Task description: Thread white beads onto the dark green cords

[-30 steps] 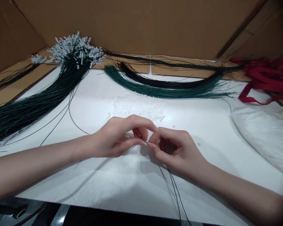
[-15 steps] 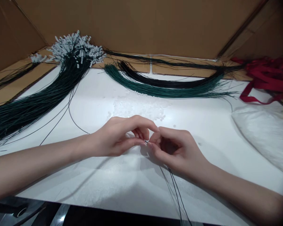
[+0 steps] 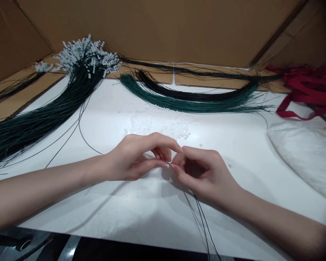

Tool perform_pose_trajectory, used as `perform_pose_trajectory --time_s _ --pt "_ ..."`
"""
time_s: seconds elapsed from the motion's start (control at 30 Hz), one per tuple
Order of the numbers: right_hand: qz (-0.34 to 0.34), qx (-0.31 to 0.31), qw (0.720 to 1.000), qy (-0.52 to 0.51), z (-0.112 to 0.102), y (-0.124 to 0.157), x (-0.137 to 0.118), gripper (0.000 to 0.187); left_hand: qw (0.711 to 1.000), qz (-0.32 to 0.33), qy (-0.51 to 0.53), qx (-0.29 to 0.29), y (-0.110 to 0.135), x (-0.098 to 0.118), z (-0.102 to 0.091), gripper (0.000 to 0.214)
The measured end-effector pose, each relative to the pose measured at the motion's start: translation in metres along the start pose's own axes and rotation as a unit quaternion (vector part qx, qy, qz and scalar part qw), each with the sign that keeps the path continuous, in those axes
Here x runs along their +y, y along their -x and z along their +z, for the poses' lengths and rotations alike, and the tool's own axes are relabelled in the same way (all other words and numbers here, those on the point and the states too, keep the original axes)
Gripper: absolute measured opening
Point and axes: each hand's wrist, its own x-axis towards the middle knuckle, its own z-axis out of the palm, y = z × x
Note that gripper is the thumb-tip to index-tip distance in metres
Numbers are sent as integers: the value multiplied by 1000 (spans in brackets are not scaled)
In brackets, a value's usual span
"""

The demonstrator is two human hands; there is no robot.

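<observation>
Over the middle of the white table, my left hand point(image 3: 141, 156) and my right hand point(image 3: 206, 170) meet at the fingertips. A tiny white bead point(image 3: 168, 165) shows at my left thumb tip, pinched by that hand. My right thumb and fingers are closed on thin dark wires point(image 3: 202, 214), whose long ends hang below the hand past the table's front edge. A short dark bit of wire shows beside the bead between the two hands. Fingers hide most of the bead and the wire ends. Loose white beads point(image 3: 157, 121) lie scattered just beyond my hands.
On the left lies a thick bundle of dark green wires point(image 3: 59, 105) with white beaded tips point(image 3: 88, 58). Green wires point(image 3: 184, 105) and black wires point(image 3: 190, 96) curve across the back. At right are red ribbon point(image 3: 306, 96) and a clear plastic bag point(image 3: 306, 156). Cardboard walls point(image 3: 163, 32) enclose the back.
Only the fingertips have shifted very slightly around the bead and wire. Both hands otherwise keep their places, and the things on the table have not moved.
</observation>
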Motion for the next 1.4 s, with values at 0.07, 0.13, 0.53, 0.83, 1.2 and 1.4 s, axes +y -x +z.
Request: perform_pose_trajectory --time_s 0.07,0.13,0.53,0.83,1.2,1.4 --pt "-2 1 1000 -4 0 0 0 13 1000 7 0 0 0 0 0 37" --pt "-6 2 1000 -6 0 -1 0 13 1000 4 3 -1 0 0 0 37" --pt "-13 3 1000 -4 0 0 2 13 1000 -2 5 -8 1 0 -1 41" --pt "-13 3 1000 -4 1 0 1 12 1000 2 7 -6 1 0 -1 40" --pt "-17 5 1000 -4 1 1 5 13 1000 3 -7 -21 1 -1 -1 39" --pt "-19 9 1000 -5 1 1 4 12 1000 1 -5 -19 2 -1 -1 38"
